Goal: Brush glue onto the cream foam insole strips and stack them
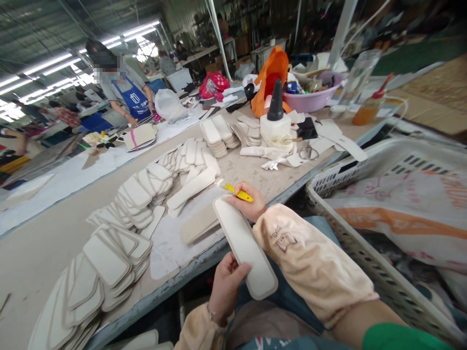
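At the near edge of the bench [233, 167], a pale, rounded panel [248, 243] slants out over the person's lap. The left hand [226, 287] pinches its lower end, thumb on top; the right hand [251, 201] grips its upper end and a yellow-handled tool [241, 193] together. I'd judge the step in hand as steadying this one panel; the next move calls for a firm hold and the tool's tip kept off its face. Beyond lie fanned stacks of similar panels [134, 192], then a black-capped bottle [275, 129], a purple basin [310, 101] and, farther off, a blue-aproned co-worker [136, 99].
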### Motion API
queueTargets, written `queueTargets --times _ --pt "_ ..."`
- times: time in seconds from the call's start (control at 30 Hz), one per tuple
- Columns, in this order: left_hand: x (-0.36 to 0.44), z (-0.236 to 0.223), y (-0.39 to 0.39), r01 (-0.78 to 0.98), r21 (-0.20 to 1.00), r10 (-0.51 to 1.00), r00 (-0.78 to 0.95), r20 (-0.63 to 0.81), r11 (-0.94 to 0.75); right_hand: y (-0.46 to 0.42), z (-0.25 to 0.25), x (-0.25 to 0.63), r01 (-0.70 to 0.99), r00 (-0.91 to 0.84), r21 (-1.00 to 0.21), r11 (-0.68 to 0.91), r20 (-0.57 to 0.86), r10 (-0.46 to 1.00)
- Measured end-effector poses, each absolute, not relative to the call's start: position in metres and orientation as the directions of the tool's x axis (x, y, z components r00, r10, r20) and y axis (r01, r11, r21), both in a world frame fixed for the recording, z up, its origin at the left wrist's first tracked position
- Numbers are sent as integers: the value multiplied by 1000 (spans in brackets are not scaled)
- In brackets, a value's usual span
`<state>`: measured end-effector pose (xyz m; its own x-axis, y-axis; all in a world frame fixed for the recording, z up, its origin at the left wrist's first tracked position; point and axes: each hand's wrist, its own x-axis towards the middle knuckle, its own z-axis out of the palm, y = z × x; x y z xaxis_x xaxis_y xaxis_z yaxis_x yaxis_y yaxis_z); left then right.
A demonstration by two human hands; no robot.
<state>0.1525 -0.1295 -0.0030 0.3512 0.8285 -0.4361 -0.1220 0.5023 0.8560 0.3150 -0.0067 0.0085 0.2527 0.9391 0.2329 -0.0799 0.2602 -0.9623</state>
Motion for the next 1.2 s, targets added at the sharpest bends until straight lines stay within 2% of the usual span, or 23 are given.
queueTargets --times 0.27,0.5,0.6,0.87,1.1,1.2 --pt "150 -7 -132 -133 858 834 347 -429 496 -8 8 311 -53 252 -954 294 272 929" --pt "151 -2 -133 -228 811 813 392 -430 539 -8 6 307 -89 240 -955 283 256 936" --pt "151 -7 -133 -195 811 797 409 -444 552 -8 7 306 -78 240 -955 287 262 935" --pt "150 -19 -130 -163 808 802 334 -495 566 -13 11 303 -164 112 -945 284 268 957" --pt "141 -15 -130 -153 804 785 379 -490 575 -13 10 303 -107 172 -953 283 262 949" --pt "144 -9 -129 -201 802 801 375 -467 562 -13 9 303 -96 189 -954 283 262 946"
